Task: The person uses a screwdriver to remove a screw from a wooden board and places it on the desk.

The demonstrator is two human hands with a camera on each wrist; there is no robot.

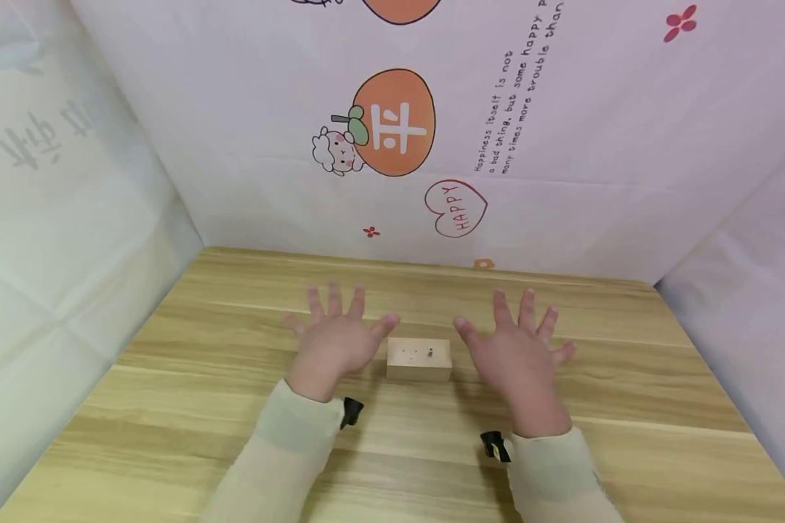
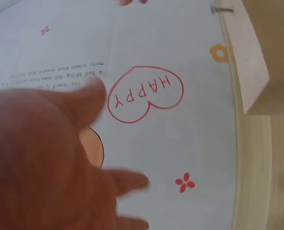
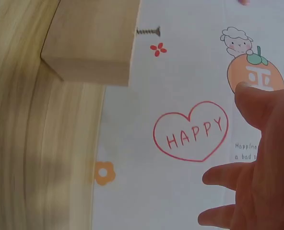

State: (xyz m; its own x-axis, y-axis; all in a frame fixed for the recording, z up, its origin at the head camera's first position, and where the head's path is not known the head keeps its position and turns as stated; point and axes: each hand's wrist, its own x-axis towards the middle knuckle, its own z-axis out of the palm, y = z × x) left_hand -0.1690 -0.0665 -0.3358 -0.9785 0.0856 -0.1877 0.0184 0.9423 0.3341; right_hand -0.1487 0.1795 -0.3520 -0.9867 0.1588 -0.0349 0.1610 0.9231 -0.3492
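Note:
Between my two hands a small pale wooden block (image 1: 419, 372) stands on the table. A screw (image 1: 430, 352) sticks up from its top, right of the middle, beside several small holes. The right wrist view shows the screw (image 3: 149, 31) with its thread exposed and its flat head out from the wood. My left hand (image 1: 336, 345) is spread just left of the block, holding nothing. On the other side my right hand (image 1: 513, 356) has its fingers spread too, apart from the block and holding nothing.
The wood-grain table (image 1: 203, 407) runs back to a white printed cloth (image 1: 562, 145) with an orange fruit, a heart and lettering. White cloth also hangs along the left and right sides. A small black item (image 1: 352, 412) sits at the left cuff, another (image 1: 495, 446) at the right cuff.

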